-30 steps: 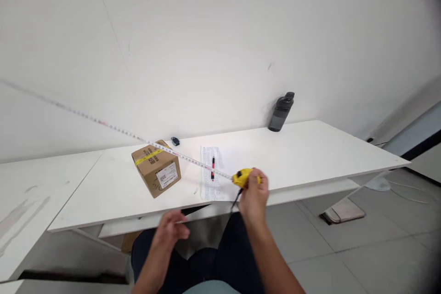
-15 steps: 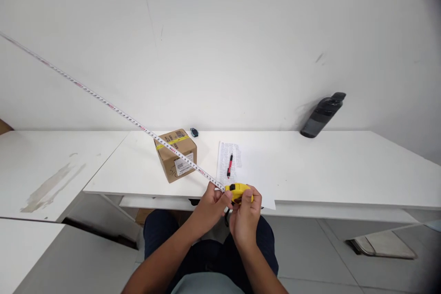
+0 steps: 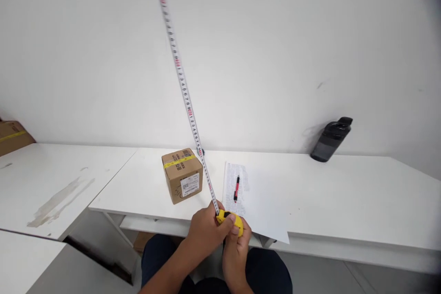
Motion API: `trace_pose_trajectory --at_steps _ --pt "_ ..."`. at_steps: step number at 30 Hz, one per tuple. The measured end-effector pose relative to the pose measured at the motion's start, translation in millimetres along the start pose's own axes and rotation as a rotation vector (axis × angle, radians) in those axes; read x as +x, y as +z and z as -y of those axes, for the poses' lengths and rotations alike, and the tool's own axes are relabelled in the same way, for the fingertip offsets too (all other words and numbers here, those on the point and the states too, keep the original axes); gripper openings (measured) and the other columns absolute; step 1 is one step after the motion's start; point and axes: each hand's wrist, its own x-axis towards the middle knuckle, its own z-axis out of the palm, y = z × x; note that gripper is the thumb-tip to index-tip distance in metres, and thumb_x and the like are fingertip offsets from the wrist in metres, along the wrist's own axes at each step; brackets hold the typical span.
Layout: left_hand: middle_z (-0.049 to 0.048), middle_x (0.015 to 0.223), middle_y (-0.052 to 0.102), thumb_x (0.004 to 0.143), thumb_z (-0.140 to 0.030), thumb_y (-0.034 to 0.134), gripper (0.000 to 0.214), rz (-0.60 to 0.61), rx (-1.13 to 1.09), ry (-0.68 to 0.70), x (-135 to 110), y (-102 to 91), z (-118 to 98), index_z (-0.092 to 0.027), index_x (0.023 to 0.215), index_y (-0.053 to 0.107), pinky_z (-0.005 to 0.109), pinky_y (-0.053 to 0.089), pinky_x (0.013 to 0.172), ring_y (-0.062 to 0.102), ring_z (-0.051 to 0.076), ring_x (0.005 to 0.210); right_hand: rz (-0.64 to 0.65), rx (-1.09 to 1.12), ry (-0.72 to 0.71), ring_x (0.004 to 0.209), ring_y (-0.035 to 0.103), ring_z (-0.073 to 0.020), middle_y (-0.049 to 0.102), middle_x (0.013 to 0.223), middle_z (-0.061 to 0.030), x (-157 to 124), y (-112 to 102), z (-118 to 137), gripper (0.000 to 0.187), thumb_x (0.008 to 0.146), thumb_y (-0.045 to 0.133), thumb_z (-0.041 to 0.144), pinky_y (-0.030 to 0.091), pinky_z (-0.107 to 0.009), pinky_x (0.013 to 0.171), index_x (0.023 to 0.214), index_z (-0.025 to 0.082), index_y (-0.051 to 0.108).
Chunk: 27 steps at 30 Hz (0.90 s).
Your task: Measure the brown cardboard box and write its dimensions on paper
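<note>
The left hand [image 3: 205,229], low in the middle of the frame, is closed down, its thumb pressed on the yellow tape measure [image 3: 239,221] and its fingers bunched by the mouth where the blade comes out. The right hand [image 3: 236,255], just below and to the right, has its fingers curled round the other end of the case, thumb on top. The tape measure sits between them at lower centre, above the dark-trousered legs [image 3: 270,266] of the person at the desk [image 3: 330,202].

From the case the long white blade [image 3: 187,98] runs up and leftward, leaving at the top edge left of centre. Just right of the hands I see a sheet of paper [image 3: 263,209], one corner over the desk's front edge, with a red and black pen [image 3: 237,188] lying on its printed part. Left of centre stands a small cardboard box [image 3: 177,179], yellow tape across its top. Behind the blade is a small dark object [image 3: 203,152], mostly covered. Farther back, a dark bottle [image 3: 329,142] stands at right by the white wall [image 3: 262,55], and another box [image 3: 14,138] shows at the far left edge.
</note>
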Motion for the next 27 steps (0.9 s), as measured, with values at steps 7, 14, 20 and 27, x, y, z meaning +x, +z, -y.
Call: trace_pose_trajectory --at_steps 7,14,20,27 --pt "-0.0024 0.070 0.069 0.081 -0.050 0.056 0.031 -0.043 0.160 0.016 -2 -4.4 -4 -0.026 0.102 0.060 0.029 0.039 0.064 0.065 0.021 0.069 0.058 0.160 0.157 0.072 0.063 -0.0176 0.067 0.094 -0.0039 -6 7 4 0.055 0.089 0.048 0.064 0.049 -0.029 0.062 0.125 0.022 0.043" --pt "0.0017 0.072 0.070 0.081 -0.055 0.054 0.034 -0.019 0.285 0.011 -1 -13.0 -18 -0.024 0.094 0.060 0.030 0.040 0.065 0.067 0.025 0.073 0.081 0.164 0.075 0.059 0.054 -0.0135 0.061 0.081 0.0022 -10 6 9 0.048 0.091 0.048 0.061 0.044 -0.027 0.058 0.123 0.026 0.042" --pt "0.0030 0.076 0.071 0.083 -0.048 0.049 0.030 -0.023 0.302 -0.017 -1 -13.0 -18 -0.023 0.096 0.060 0.031 0.041 0.068 0.067 0.024 0.076 0.073 0.101 -0.059 0.064 0.055 -0.0143 0.061 0.085 -0.0005 -10 4 8 0.044 0.092 0.047 0.058 0.044 -0.027 0.061 0.119 0.024 0.044" --pt "0.0045 0.083 0.072 0.085 -0.044 0.046 0.028 -0.033 0.292 0.002 -2 -11.1 -14 -0.022 0.097 0.059 0.033 0.041 0.072 0.068 0.025 0.081 0.067 0.033 -0.122 0.068 0.056 -0.0152 0.062 0.089 -0.0025 -8 5 12 0.044 0.092 0.046 0.059 0.045 -0.028 0.062 0.118 0.024 0.044"
